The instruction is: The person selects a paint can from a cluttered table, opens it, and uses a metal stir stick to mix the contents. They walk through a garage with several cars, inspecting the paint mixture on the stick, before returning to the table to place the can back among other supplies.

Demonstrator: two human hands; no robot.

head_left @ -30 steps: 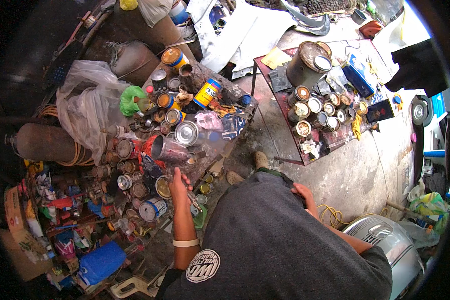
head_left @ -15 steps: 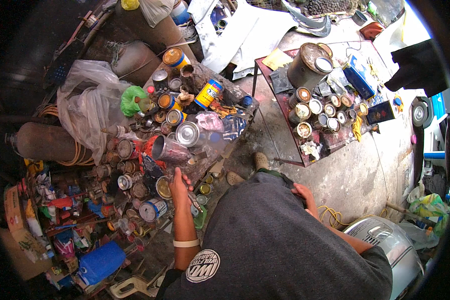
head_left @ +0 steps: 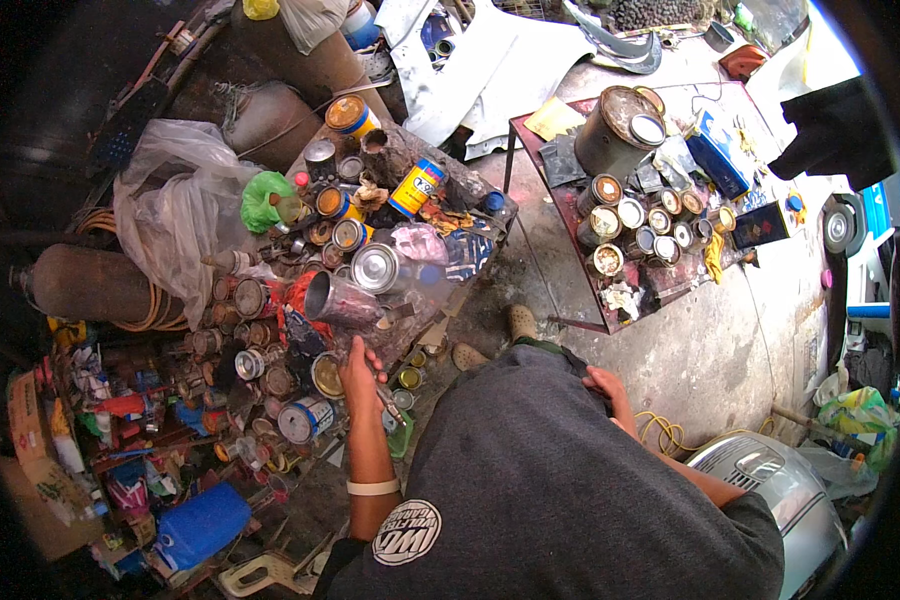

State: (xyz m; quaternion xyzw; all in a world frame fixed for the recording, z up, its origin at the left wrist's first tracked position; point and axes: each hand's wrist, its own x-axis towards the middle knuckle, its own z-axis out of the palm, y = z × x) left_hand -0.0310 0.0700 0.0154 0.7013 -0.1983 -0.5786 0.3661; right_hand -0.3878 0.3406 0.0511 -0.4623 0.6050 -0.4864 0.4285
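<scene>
My left hand [head_left: 361, 369] is at the near edge of the cluttered left table, fingers curled. A slim silvery piece [head_left: 390, 405] shows just below the fingers; whether the hand grips it I cannot make out. Right beyond the hand lies a tipped grey metal can [head_left: 338, 301], with an open round tin [head_left: 327, 376] beside the wrist. A silver-lidded can [head_left: 374, 268] stands farther off. My right hand [head_left: 610, 391] rests at my leg by the shirt's edge, its fingers lying bent against the dark cloth and partly hidden.
Several paint cans, rags and a green bag [head_left: 269, 201] crowd the left table. A second table [head_left: 588, 285] holds a large bucket [head_left: 615, 135] and many small tins. A blue jug [head_left: 204, 525] is low left; a yellow hose [head_left: 663, 430] lies on the floor, right.
</scene>
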